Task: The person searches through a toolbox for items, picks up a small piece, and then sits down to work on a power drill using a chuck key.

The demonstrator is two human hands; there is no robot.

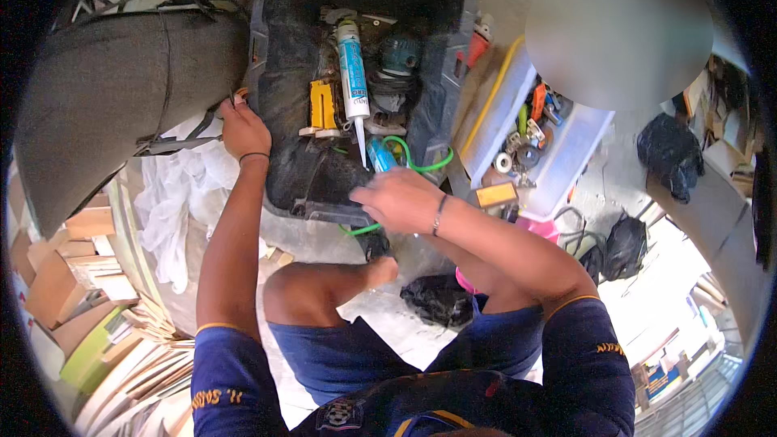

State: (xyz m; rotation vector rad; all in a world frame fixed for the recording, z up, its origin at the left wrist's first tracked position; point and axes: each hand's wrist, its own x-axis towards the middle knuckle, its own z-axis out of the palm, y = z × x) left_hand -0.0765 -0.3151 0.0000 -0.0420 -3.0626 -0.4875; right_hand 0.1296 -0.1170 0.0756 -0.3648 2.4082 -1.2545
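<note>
My left hand is closed on the left rim of a deep black plastic bin. Over the bin's near end, my right hand has its fingers curled; it is blurred, and what they hold, if anything, is hidden. Just beyond it are a blue object and a bright green cord that loops over the bin's right wall. A white and blue sealant cartridge lies inside, nozzle toward me. Beside it are a yellow block-like piece and a dark teal power tool.
To the right stands a translucent tray of small hardware and tools, with a yellow-faced block near it. A dark fabric-covered panel and white plastic sheeting lie left. Black bags and cut boards surround my legs.
</note>
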